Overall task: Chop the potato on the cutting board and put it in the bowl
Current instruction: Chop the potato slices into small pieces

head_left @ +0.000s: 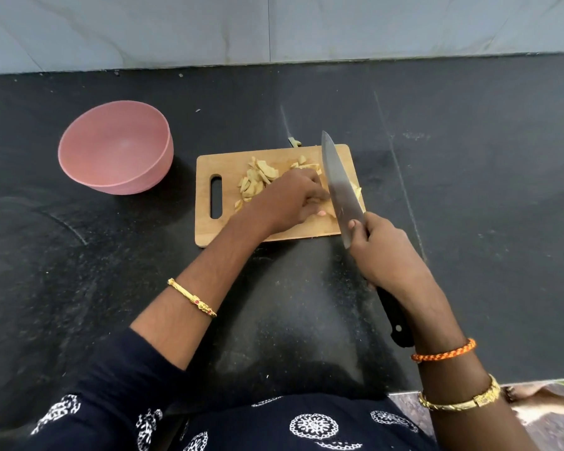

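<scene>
The left hand (292,198) curls over pale potato pieces (258,179) on the wooden cutting board (209,229), steadying them beside the steel knife (339,187) – gripped by the right hand (383,255); the pink bowl (116,148) waits beyond.

left hand (292,198) fingers curled down, right hand (383,252) gripping, forearms extended

A black stone counter (469,190) meets a pale grey wall (274,24).
</scene>
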### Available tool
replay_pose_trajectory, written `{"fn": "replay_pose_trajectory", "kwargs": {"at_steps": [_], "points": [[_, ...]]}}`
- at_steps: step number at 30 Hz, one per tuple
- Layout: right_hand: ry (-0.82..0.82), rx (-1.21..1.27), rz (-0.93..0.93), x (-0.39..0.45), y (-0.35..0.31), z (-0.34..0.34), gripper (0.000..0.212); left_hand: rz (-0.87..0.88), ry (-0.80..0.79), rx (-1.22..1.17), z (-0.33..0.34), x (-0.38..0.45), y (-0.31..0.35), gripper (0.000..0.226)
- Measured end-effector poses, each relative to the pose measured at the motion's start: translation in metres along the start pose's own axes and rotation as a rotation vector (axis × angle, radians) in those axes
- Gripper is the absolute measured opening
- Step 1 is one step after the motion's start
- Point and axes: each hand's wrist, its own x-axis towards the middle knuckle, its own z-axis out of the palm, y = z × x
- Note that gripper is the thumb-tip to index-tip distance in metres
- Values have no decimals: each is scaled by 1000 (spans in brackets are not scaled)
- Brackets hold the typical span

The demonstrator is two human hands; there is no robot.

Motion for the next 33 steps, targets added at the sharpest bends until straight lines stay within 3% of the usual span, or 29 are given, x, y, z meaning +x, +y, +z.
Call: {"fn": "replay_pose_trajectory", "kwargs": {"at_steps": [6,11,16,25,33], "points": [[59,91,18,-1,4,0,31,-73,263,44,22,-2,14,23],[76,121,16,-1,8,1,33,-148,385,161,25,-5,10,22],[43,111,12,-3,7,5,34,-159,334,285,29,-14,10,28],[51,86,-19,-6,6,18,35,-271,415,-38,24,-9,9,19],[39,-117,2,0,-1,25,21,-289,406,-35,22,-6,9,18]]}}
